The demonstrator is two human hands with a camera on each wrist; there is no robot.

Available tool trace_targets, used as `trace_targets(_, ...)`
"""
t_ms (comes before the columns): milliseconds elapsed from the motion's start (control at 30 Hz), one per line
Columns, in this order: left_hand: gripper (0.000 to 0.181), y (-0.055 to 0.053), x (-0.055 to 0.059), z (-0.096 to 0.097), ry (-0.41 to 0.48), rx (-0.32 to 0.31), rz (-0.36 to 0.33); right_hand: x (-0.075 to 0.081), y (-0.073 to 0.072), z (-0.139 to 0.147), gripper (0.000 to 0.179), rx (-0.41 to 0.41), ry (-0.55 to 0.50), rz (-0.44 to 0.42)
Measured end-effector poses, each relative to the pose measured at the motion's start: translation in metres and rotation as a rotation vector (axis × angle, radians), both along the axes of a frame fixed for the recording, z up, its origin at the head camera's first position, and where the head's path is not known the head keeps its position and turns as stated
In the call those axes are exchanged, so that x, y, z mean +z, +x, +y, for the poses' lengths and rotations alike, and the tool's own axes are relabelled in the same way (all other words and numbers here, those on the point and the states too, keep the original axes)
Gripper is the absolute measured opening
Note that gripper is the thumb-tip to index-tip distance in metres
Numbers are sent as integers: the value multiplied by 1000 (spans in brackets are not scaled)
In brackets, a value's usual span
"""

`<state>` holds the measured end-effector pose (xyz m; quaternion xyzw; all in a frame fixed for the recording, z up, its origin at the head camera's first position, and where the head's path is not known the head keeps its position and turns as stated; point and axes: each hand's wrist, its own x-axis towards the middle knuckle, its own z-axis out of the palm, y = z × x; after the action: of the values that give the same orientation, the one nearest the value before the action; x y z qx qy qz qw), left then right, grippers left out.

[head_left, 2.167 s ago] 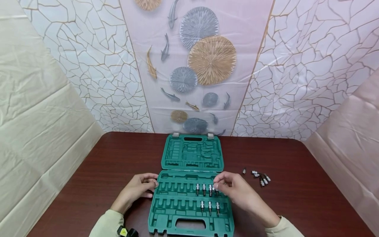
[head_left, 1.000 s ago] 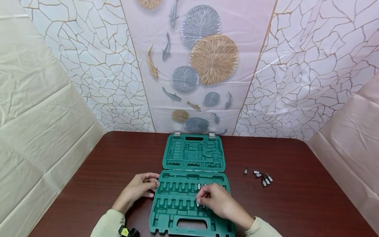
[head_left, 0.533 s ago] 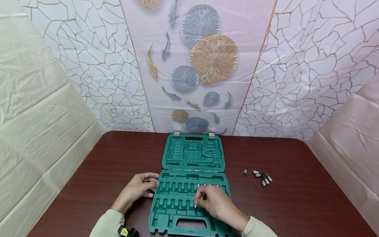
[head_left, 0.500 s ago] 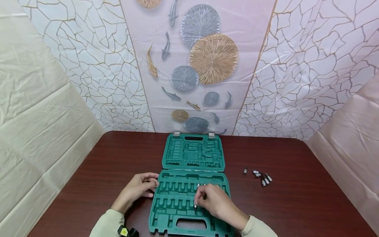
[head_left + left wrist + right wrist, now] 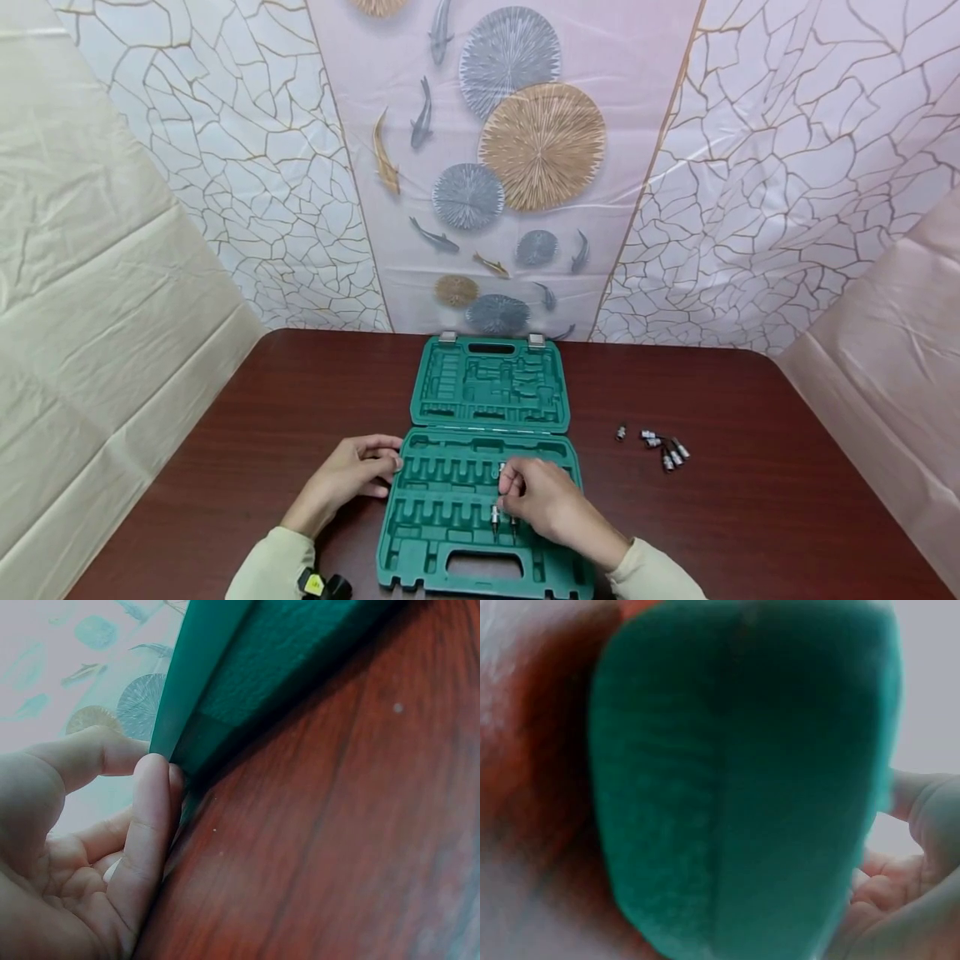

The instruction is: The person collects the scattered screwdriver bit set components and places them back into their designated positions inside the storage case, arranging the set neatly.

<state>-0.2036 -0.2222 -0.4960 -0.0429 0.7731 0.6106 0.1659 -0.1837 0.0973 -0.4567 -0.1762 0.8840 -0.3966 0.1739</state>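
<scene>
A green tool case (image 5: 412, 557) lies unfolded, its lid (image 5: 490, 383) toward the wall. My left hand (image 5: 345, 479) touches the case's left edge; the left wrist view shows the fingertips (image 5: 152, 769) right at its corner. Over the right half of the base is my right hand (image 5: 543, 500), fingers bent, thumb tip close beside a silver-and-black bit socket (image 5: 495, 517). That socket sits in the lower row of slots, with another bit socket (image 5: 514, 525) to its right. Sockets farther right are hidden under the hand. The case wall (image 5: 742, 787) hides the fingertips in the right wrist view.
Several loose bit sockets (image 5: 670, 454) lie in a cluster on the dark red-brown table (image 5: 720, 517) to the right, with a single socket (image 5: 621, 432) apart from them. A black object with a yellow label (image 5: 315, 585) is by the left sleeve. A patterned cloth wall (image 5: 450, 125) stands behind.
My right hand came from the upper row to the lower row with a bit socket. It has let go and risen slightly; the socket stands left of the others. My left hand stays put.
</scene>
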Motion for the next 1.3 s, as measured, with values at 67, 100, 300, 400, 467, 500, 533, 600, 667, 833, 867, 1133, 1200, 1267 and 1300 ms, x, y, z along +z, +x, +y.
trace_targets(67, 42, 0, 0, 0, -2, 1, -3, 1, 0, 4, 13, -11, -55, -40)
trace_targets(100, 42, 0, 1, 1, -4, 2, -5, 2, 0, 6, 11, -18, -86, -63)
trace_targets(300, 43, 0, 1, 1, -10, 1, -6, 9, -1, 20, 5, -82, -193, -121)
trace_targets(400, 43, 1, 1, 1, -10, -1, 1, 14, -2, 27, 5, -123, -190, -87)
trace_targets(467, 43, 1, 0, 1, -9, 0, 3, 16, -2, 33, 6, -152, -181, -67)
trace_targets(500, 43, 1, 0, 1, -8, 0, 4, 17, -2, 36, 6, -169, -175, -58)
trace_targets(533, 43, 1, 0, 1, -8, 0, 4, 18, -2, 39, 7, -186, -166, -50)
trace_targets(600, 42, 1, 0, 1, -8, -1, 5, 19, -4, 45, 7, -223, -147, -33)
trace_targets(667, 42, 1, 0, 1, -8, -3, 6, 20, -5, 51, 8, -255, -125, -3)
trace_targets(833, 42, 1, 1, 1, -3, -9, 11, 20, -11, 67, 11, -321, -50, 73)
trace_targets(867, 43, 1, 1, 1, -3, -9, 13, 20, -13, 70, 14, -334, -35, 80)
trace_targets(1133, 43, 0, 0, 1, -8, -4, 0, 19, -23, 94, 26, -345, 40, 152)
trace_targets(1200, 43, 0, 0, 1, -7, -4, -3, 19, -26, 100, 26, -343, 67, 178)
trace_targets(1267, 44, 1, 0, 1, -5, -7, -3, 19, -28, 105, 27, -343, 108, 202)
trace_targets(1300, 44, 1, 0, 1, -4, -8, -3, 19, -28, 108, 28, -340, 126, 215)
